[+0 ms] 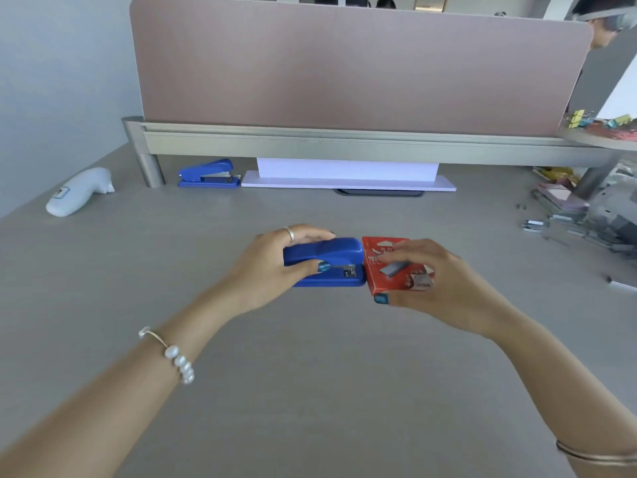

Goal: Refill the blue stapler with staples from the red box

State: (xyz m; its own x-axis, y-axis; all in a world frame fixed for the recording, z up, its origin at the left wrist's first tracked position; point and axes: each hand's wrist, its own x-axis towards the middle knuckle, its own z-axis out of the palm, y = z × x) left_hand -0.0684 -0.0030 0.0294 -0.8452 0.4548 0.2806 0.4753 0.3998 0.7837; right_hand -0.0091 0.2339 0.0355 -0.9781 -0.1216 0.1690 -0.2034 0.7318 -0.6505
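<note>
Gripping the blue stapler (324, 262), the left hand (272, 267) meets the right hand (434, 284) clasping the red box (396, 267) mid-desk (310, 391).

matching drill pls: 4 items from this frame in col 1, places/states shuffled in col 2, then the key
Column 1
1. blue stapler
2. red box
3. second blue stapler
4. white handheld device

Column 2
A. lying at the desk's far left
B. gripped by the left hand, closed
C. under the divider rail, top raised
D. held by the right hand, touching the stapler's front end

Pairs: 1-B, 2-D, 3-C, 4-A
</note>
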